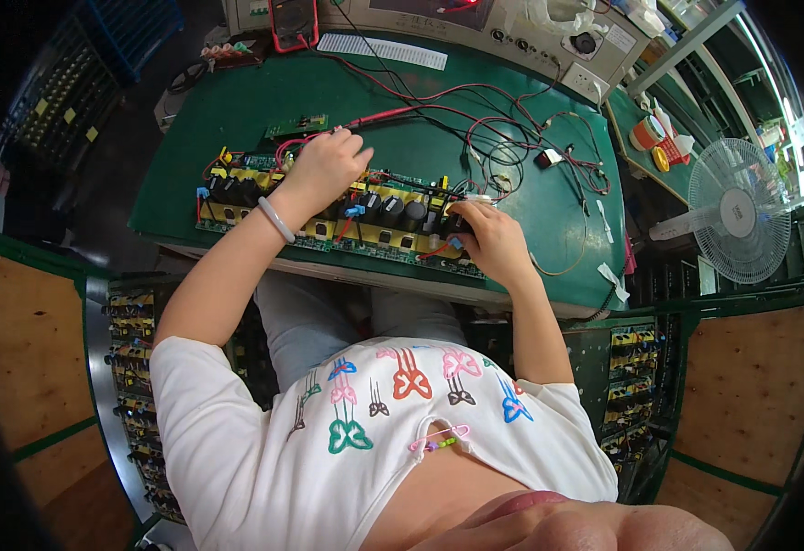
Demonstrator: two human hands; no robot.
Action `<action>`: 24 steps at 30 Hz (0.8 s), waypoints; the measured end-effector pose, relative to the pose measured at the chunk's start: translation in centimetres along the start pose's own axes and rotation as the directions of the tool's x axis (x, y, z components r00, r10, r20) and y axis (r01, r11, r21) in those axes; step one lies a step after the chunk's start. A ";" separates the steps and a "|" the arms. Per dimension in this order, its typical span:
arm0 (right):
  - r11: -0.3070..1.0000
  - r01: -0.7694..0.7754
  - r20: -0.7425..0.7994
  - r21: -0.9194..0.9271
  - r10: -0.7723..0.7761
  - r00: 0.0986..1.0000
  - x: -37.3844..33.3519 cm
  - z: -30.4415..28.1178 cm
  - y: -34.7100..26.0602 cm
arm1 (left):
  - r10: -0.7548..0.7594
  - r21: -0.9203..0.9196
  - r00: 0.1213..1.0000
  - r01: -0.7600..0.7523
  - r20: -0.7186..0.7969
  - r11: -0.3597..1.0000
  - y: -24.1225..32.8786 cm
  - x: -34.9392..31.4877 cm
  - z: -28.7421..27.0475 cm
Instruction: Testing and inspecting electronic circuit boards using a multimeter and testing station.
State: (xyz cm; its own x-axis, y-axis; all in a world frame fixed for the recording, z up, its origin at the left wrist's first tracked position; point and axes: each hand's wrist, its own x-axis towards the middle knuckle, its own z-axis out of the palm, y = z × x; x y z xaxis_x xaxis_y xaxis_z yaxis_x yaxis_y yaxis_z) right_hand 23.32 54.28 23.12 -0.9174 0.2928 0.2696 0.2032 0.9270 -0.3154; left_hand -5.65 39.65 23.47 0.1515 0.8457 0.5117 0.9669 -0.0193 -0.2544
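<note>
A long circuit board (388, 241) lies across the green table in front of me, packed with black capacitors, yellow transformers and short coloured wires. Over its left-middle part is my left hand (327, 170), fingers curled together above the board's far edge. Whatever they hold is hidden. Just beyond those fingers a red test probe (382, 118) lies slantwise; whether the hand touches it I cannot tell. At the board's right end my right hand (496, 237) has its fingers and thumb closed around the parts there. A small green circuit board (296, 129) lies behind the long one.
Tangled red and black leads (503, 138) spread over the table's right half. A red multimeter (293, 23), a white label strip (382, 50) and a grey instrument panel (512, 39) line the back. On the right stands a fan (737, 211). Racks of boards (631, 381) flank me.
</note>
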 end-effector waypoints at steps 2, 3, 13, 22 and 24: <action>1.000 -0.003 -0.023 0.001 0.003 1.000 -0.1 0.1 -0.2 | -0.127 -0.090 0.991 0.123 -0.048 0.988 -0.2 -0.8 -0.3; 1.000 -0.019 -0.030 0.000 0.019 0.999 -0.2 0.0 -0.4 | -0.204 -0.168 0.977 0.192 -0.060 0.967 -0.5 -1.3 -0.5; 0.995 0.099 -0.258 0.016 -0.091 0.962 -5.1 -4.0 -1.8 | -0.391 -0.345 0.921 0.369 0.006 0.863 -1.1 -3.3 0.1; 0.986 0.060 -0.219 -0.156 -0.094 0.971 -5.5 -3.1 -2.8 | -0.278 -0.478 0.957 0.208 -0.080 0.854 1.2 -0.6 -2.9; 0.986 0.061 -0.193 -0.154 -0.091 0.977 -5.5 -2.6 -3.0 | -0.193 -0.642 0.979 0.190 0.066 0.743 2.6 -0.2 -3.9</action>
State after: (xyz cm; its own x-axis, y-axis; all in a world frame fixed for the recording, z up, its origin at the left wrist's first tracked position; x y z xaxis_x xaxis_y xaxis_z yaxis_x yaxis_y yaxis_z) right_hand 28.66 50.54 25.00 -0.8486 0.2474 0.4675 0.1972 0.9681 -0.1544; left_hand -2.38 37.37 25.93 -0.0521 0.8667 0.4960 0.8790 -0.1959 0.4347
